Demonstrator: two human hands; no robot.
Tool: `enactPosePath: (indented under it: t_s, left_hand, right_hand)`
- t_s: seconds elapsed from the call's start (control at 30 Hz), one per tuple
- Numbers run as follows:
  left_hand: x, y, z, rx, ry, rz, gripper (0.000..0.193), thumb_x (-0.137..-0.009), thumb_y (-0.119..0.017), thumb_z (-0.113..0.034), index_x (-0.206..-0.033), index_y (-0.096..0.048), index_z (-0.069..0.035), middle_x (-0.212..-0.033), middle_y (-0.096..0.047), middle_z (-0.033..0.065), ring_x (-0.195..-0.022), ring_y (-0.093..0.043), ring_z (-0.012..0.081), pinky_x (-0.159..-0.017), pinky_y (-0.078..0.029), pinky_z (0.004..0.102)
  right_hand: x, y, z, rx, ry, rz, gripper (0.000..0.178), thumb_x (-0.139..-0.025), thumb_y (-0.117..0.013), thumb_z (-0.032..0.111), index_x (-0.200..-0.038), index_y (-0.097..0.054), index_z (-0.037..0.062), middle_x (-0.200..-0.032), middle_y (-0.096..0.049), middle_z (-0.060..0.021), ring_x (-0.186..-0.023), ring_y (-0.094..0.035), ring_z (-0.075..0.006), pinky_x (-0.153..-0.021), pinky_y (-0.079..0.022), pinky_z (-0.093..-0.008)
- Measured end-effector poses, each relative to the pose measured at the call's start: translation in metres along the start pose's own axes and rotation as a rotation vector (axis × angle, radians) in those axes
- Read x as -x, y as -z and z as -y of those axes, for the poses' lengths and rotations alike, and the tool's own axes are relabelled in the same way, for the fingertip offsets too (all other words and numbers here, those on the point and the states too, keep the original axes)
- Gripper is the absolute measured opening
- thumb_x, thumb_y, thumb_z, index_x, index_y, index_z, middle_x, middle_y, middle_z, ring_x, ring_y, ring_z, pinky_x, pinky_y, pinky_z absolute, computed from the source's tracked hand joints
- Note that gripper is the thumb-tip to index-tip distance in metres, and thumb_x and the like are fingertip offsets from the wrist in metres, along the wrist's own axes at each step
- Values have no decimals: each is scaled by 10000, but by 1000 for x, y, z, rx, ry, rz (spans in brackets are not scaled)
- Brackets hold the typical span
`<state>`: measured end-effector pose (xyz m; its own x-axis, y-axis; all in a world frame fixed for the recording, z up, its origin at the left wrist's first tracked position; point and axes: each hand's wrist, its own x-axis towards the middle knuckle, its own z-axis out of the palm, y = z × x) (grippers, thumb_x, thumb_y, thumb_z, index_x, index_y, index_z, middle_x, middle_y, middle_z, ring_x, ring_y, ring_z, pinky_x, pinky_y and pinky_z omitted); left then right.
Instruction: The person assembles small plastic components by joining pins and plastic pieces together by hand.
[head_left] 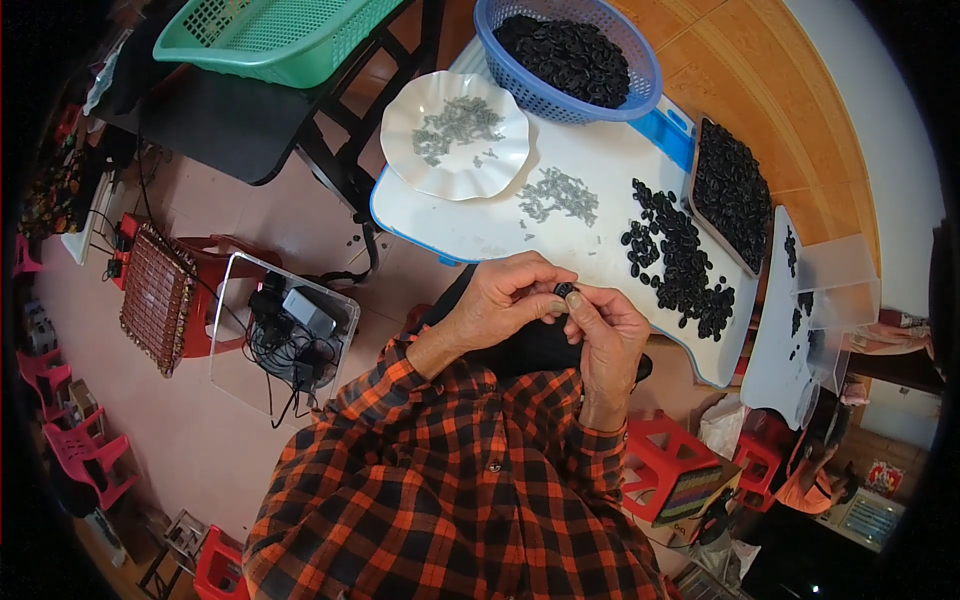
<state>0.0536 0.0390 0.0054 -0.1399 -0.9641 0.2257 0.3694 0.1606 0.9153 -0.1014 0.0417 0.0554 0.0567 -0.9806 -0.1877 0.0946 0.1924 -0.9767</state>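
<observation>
In front of my chest, above the near edge of the white table [480, 222], a small black oval piece [564, 289] is pinched between my fingertips. My left hand [510, 297] is closed, its thumb and forefinger against the piece from the left. From the right, my right hand [608, 330] grips it with thumb and forefinger, also closed. Past my hands lies a loose heap of small clear pieces [560, 196]. Right of that, many black oval pieces [680, 255] are spread on the table. A white wavy-rimmed plate [400, 150] carries more clear pieces.
A blue basket [650, 85] of black rings stands at the far edge, with a full tray of black pieces [732, 195] at right. A green basket [290, 65] sits far left. On the floor are a clear box of cables [230, 330] and a red stool [665, 455].
</observation>
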Motion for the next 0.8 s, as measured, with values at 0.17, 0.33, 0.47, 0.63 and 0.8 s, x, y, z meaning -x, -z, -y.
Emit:
enactPosePath:
  t_s: [0.17, 0.33, 0.47, 0.63, 0.8]
  left_hand:
    - [2, 1, 0, -9, 8, -8, 262, -836, -631, 12, -1097, -610, 34, -831, -565, 49, -667, -591, 81, -579, -498, 198]
    - [2, 1, 1, 24, 2, 4, 261, -832, -640, 13, -1090, -612, 32, -831, -566, 47, -664, -589, 79, -586, -506, 196]
    - [2, 2, 1, 42, 16, 21, 254, -832, -643, 9, -1083, -614, 32, -838, -570, 45, -667, -592, 76, -588, -509, 191]
    - [2, 2, 2, 84, 35, 8, 262, -833, -648, 3, -1092, -609, 24, -862, -586, 46, -682, -607, 76, -599, -520, 186]
    - [3, 2, -3, 110, 66, 3, 267, -827, -657, -2, -1090, -610, 19, -841, -596, 45, -687, -616, 79, -603, -524, 187]
  right_hand:
    - [-1, -1, 1, 0, -35, 21, 129, -833, -653, 20, -948, -640, -38, -754, -649, -68, -595, -569, -81, -520, -440, -173]
    - [-3, 2, 7, 54, -46, 49, 117, -831, -646, 11, -934, -647, -44, -775, -658, -85, -607, -577, -88, -541, -458, -185]
    - [-4, 5, 9, 82, -63, 55, 105, -830, -643, 9, -919, -649, -47, -775, -658, -89, -609, -579, -89, -543, -460, -183]
    - [-3, 4, 7, 45, -80, 54, 114, -831, -641, 9, -926, -637, -54, -766, -655, -95, -602, -583, -93, -536, -461, -185]
    - [-1, -1, 7, 16, -61, 46, 109, -832, -637, 7, -921, -631, -55, -763, -654, -97, -593, -582, -94, -532, -461, -188]
